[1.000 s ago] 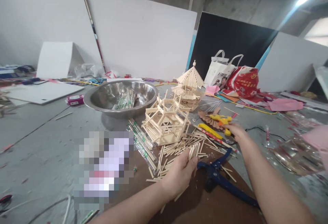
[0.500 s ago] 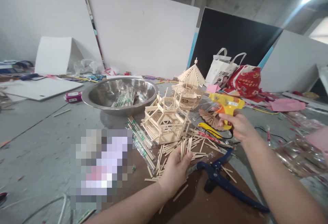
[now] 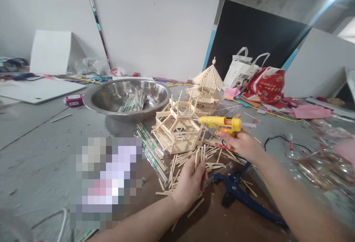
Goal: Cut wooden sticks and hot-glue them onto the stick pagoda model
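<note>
My right hand point(image 3: 240, 144) is closed round a yellow hot glue gun point(image 3: 220, 123), its nozzle pointing left at the near right side of a wooden-stick pavilion frame point(image 3: 177, 131). Whether the nozzle touches the frame I cannot tell. Several short wooden sticks point(image 3: 200, 156) stand upright in the closed fingers of my left hand point(image 3: 189, 183), just below the frame. Loose cut sticks point(image 3: 181, 159) lie round that hand. Behind the frame rises a stick-built pavilion with a pointed roof point(image 3: 208, 79). A blue-handled cutter point(image 3: 244, 194) lies right of my left hand.
A steel basin point(image 3: 95, 105) with wrapped chopsticks stands back left, and more wrapped chopsticks point(image 3: 152, 149) lie beside the frame. A brown board point(image 3: 216, 223) is under the sticks. A red bag point(image 3: 266, 85) and a white bag point(image 3: 238, 72) stand behind. A black cord point(image 3: 273, 137) runs at right.
My right hand has brought the glue gun left and slightly down, from above the floor to the frame's side, levelling it. My left hand stays nearly in place with its sticks.
</note>
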{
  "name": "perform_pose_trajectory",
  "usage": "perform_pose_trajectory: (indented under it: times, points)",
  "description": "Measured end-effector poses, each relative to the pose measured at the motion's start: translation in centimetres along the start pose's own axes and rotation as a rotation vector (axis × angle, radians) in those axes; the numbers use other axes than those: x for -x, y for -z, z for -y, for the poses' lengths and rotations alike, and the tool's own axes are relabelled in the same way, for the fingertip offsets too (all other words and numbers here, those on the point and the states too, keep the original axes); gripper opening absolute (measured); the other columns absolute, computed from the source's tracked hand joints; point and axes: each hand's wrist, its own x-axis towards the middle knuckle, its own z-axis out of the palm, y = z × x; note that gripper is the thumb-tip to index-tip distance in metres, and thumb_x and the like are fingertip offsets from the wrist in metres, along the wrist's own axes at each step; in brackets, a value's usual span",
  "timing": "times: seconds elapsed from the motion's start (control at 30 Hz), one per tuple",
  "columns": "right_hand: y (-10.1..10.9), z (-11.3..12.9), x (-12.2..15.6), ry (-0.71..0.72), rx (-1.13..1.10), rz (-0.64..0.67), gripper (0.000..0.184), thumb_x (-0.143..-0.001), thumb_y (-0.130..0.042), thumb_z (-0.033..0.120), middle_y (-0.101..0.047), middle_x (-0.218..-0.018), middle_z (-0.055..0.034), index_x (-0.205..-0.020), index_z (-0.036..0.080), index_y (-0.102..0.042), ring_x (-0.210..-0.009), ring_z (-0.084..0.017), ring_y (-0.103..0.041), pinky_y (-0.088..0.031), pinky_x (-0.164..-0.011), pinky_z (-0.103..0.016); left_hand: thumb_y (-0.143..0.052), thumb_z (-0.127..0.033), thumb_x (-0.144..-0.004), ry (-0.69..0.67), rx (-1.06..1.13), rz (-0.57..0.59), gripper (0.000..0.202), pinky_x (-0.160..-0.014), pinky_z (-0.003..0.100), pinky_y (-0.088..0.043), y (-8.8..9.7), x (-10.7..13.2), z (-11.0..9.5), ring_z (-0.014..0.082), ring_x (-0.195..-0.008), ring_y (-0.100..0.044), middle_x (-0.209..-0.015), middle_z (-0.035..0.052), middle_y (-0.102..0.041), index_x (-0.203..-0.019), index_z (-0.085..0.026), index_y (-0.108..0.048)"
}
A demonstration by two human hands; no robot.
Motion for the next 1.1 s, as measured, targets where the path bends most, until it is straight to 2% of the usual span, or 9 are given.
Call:
perform_pose_trajectory:
  times: [0.17,0.33,0.47,0.63,0.7,1.1]
  points:
    - [-0.2,1.0,-0.1,0.006,0.137,0.026,0.042,-0.074,-0.037,0.052,-0.047,-0.035,0.0022,-0.069,0.019,-0.061,-0.042,-0.015,-0.05,-0.036,-0.047,-0.025,-0.037,-0.044,-0.077,0.019,0.002,-0.002,0.03,-0.035,0.017,-0.026,0.0,0.0,0.1,0.0035,-0.035,-0.034,-0.052,-0.0039,-0.045,-0.071,-0.015,-0.044]
    - [-0.6,1.1,-0.4,-0.007,0.172,0.006,0.044,-0.073,-0.036,0.054,-0.05,-0.038,0.0018,-0.073,0.017,-0.06,-0.042,-0.015,-0.05,-0.037,-0.046,-0.024,-0.038,-0.044,-0.076,0.049,0.021,0.006,0.03,-0.034,0.016,-0.025,-0.1,0.0,0.1,0.0031,-0.034,-0.034,-0.055,-0.0037,-0.048,-0.077,-0.015,-0.045]
    - [-1.0,1.0,-0.5,0.019,0.177,-0.003,0.044,-0.074,-0.036,0.053,-0.057,-0.049,-0.001,-0.077,0.017,-0.061,-0.05,-0.016,-0.055,-0.039,-0.05,-0.024,-0.036,-0.042,-0.078,0.035,0.006,0.013,0.028,-0.035,0.016,-0.027,-0.1,0.0,0.3,0.0031,-0.036,-0.036,-0.056,-0.0033,-0.048,-0.076,-0.015,-0.044]
    - [-1.2,1.0,-0.5,0.046,0.171,-0.039,0.043,-0.073,-0.039,0.052,-0.065,-0.077,-0.0053,-0.085,0.018,-0.061,-0.077,-0.019,-0.058,-0.042,-0.066,-0.026,-0.037,-0.042,-0.077,0.043,0.017,0.011,0.027,-0.035,0.016,-0.027,-0.1,0.0,0.2,0.0026,-0.035,-0.035,-0.058,-0.0037,-0.049,-0.071,-0.016,-0.042]
    - [-1.3,1.0,-0.6,0.06,0.162,-0.05,0.041,-0.073,-0.04,0.051,-0.065,-0.083,-0.0055,-0.086,0.018,-0.061,-0.081,-0.02,-0.058,-0.042,-0.07,-0.027,-0.036,-0.042,-0.078,0.04,0.016,0.016,0.027,-0.034,0.016,-0.027,0.0,0.0,0.1,0.0027,-0.035,-0.035,-0.058,-0.0035,-0.049,-0.072,-0.016,-0.042]
    - [-1.7,0.6,-0.8,0.124,0.18,-0.096,0.036,-0.075,-0.042,0.045,-0.065,-0.085,-0.0063,-0.088,0.018,-0.06,-0.084,-0.021,-0.058,-0.043,-0.072,-0.029,-0.038,-0.042,-0.077,0.052,0.018,0.016,0.027,-0.034,0.016,-0.027,-0.1,0.0,0.0,0.003,-0.034,-0.035,-0.058,-0.0033,-0.05,-0.079,-0.016,-0.045]
